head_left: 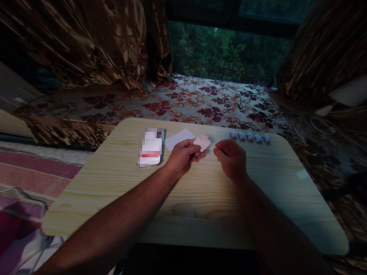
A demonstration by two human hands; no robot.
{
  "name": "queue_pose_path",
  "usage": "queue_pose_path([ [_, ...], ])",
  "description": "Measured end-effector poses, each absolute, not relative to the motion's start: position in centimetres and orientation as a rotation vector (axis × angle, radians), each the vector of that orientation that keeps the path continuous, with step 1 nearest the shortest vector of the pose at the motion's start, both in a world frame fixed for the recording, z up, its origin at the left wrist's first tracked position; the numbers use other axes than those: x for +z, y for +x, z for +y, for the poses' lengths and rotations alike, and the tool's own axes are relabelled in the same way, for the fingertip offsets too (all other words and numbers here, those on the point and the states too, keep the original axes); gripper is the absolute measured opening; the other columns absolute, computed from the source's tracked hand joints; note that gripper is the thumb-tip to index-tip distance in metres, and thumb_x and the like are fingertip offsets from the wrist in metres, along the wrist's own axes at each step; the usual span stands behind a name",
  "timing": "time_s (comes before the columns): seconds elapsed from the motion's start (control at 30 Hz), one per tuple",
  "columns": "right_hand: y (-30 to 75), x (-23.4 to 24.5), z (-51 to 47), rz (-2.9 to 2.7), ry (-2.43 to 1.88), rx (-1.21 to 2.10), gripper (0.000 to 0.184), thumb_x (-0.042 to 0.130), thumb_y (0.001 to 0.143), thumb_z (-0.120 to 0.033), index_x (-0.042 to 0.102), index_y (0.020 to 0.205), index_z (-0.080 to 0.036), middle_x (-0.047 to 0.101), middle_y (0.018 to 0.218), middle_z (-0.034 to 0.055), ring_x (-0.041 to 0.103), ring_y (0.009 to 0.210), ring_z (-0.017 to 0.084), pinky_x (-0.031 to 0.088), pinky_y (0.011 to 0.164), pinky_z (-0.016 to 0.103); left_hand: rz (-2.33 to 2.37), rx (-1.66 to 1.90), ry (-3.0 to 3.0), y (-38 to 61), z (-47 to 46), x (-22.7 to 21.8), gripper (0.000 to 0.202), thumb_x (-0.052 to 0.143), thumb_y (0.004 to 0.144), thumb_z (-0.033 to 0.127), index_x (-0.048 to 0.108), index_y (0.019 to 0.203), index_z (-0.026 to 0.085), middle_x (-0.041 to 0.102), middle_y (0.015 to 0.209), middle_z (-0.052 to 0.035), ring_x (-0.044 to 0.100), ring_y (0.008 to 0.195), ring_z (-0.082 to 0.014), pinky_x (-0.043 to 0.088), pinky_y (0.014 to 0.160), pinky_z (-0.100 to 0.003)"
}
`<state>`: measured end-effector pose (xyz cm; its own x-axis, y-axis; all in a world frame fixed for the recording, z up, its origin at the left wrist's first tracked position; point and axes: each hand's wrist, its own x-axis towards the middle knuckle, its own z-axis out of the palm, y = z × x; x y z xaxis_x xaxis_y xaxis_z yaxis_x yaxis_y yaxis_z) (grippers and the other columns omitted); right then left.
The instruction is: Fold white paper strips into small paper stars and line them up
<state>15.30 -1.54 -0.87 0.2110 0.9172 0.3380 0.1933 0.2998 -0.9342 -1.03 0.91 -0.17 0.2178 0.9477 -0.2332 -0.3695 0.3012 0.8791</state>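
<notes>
A small folded piece of pale paper [203, 142] is pinched between the thumb and fingers of my left hand [183, 156], just above the table. It looks square, with crease lines across its face. My right hand [231, 157] hovers close by on the right, apart from the paper. Its fingers are curled with thumb and forefinger together, and nothing shows between them. Behind my left hand lies a flat white sheet of paper [179, 138], partly covered by that hand. Several small folded paper pieces [250, 136] sit in a row at the table's back right.
On the light wooden table [200, 202], a phone-like object [151, 147] with a pixelated surface lies left of the sheet. A small white scrap [302, 174] rests near the right edge. Beyond stand a flower-patterned ledge [200, 97], brown curtains [114, 42] and a window.
</notes>
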Motion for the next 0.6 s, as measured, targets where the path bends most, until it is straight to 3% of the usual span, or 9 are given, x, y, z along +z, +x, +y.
queue_pose_path([
  [0.23,15.1,-1.3,-2.3,-1.543,-1.18,0.655,0.013,0.067,0.079,-0.023,0.066,0.092,-0.022,0.07,0.08,0.0025,0.065,0.07,0.017,0.052,0.068,0.03,0.946,1.105,0.868,-0.8,0.8,-0.5,0.02,0.076,0.068,0.028,0.061,0.073,0.015,0.064,0.067,-0.0006,0.059,0.057,-0.0093,0.039,0.045,-0.018],
  [0.37,15.1,-1.2,-2.3,-1.629,-1.211,0.584,0.014,0.068,0.078,-0.023,0.067,0.092,-0.023,0.069,0.081,0.0026,0.064,0.069,0.017,0.052,0.066,0.029,0.955,1.141,0.92,-0.6,0.8,-0.6,0.02,0.077,0.066,0.028,0.061,0.07,0.015,0.057,0.057,0.003,0.048,0.048,-0.0061,0.034,0.043,-0.018],
  [0.6,15.0,-1.2,-2.2,-1.669,-1.208,0.487,0.013,0.067,0.078,-0.02,0.068,0.091,-0.022,0.068,0.082,0.0024,0.063,0.068,0.016,0.051,0.066,0.029,0.929,1.105,1.044,-0.9,0.9,-1.2,0.02,0.076,0.065,0.024,0.066,0.079,0.014,0.059,0.06,0.0028,0.047,0.049,-0.0063,0.032,0.045,-0.02],
])
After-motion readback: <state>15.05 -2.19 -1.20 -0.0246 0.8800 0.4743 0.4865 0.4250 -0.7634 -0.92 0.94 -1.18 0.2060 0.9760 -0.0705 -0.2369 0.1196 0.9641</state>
